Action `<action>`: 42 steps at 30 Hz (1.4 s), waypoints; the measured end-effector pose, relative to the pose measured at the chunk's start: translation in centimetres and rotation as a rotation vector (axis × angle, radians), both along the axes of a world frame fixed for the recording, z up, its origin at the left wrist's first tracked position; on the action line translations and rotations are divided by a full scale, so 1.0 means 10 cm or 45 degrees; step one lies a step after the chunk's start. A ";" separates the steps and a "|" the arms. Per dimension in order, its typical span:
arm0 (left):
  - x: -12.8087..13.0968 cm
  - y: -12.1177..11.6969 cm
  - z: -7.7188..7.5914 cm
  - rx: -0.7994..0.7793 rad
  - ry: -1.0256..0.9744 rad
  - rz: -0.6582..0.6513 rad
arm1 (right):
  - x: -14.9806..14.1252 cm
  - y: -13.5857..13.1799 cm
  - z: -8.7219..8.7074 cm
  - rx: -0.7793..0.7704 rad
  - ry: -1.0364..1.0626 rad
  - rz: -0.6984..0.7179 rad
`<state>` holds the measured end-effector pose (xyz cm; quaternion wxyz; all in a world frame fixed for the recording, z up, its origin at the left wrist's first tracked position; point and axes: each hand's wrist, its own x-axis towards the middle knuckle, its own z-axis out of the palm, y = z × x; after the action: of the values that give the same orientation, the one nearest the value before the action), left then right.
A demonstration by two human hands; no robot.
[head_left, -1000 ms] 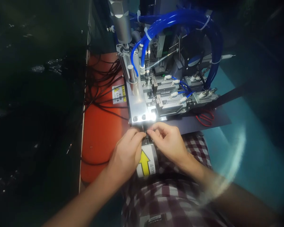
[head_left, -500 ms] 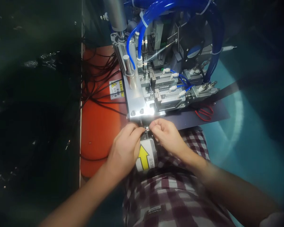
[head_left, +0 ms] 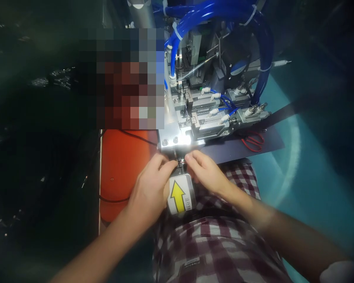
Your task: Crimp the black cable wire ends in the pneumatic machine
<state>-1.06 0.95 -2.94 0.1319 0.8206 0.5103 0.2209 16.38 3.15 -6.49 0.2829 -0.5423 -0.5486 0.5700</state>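
Note:
My left hand point(head_left: 153, 181) is closed, its thumb and fingers together at the near end of the machine's metal block point(head_left: 175, 135). Opposite it, my right hand point(head_left: 205, 169) pinches at a small shiny part point(head_left: 181, 161) that shows in the narrow gap between the two hands. The part sits over a dark guide track point(head_left: 179, 171), and its kind is too small to make out. Just below the fingertips is a white label plate point(head_left: 180, 194) with a yellow arrow. Whatever the left fingertips may hold is hidden.
An orange base panel point(head_left: 124, 157) with black cables lies to the left. Several pneumatic cylinders point(head_left: 209, 129) and thick blue air hoses point(head_left: 218, 10) stand beyond the hands. A red-handled tool point(head_left: 253, 141) rests on the dark plate at right. Upper left is pixelated.
The view has shifted slightly. Both hands stay at the same spot over the track, with the left hand a little lower and further left. The small part remains between them.

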 end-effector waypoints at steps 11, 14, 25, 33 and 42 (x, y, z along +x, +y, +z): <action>-0.09 0.04 -0.07 0.166 0.127 -0.116 | -0.08 -0.07 -0.04 0.216 0.107 -0.132; -0.11 0.05 -0.09 0.156 0.075 -0.138 | -0.10 -0.07 -0.10 0.165 0.205 -0.198; -0.11 0.04 -0.10 0.134 0.085 -0.131 | -0.10 -0.03 -0.01 0.020 0.232 -0.218; -0.10 0.03 -0.07 0.113 0.138 -0.104 | 0.04 -0.05 -0.11 -0.200 0.347 -0.271; -0.12 0.03 -0.08 0.129 0.152 -0.092 | -0.01 -0.06 0.02 -0.144 0.261 -0.218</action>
<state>-2.28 1.27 -3.74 0.0674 0.8558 0.4755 0.1920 16.28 2.57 -6.27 0.3539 -0.5411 -0.4355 0.6264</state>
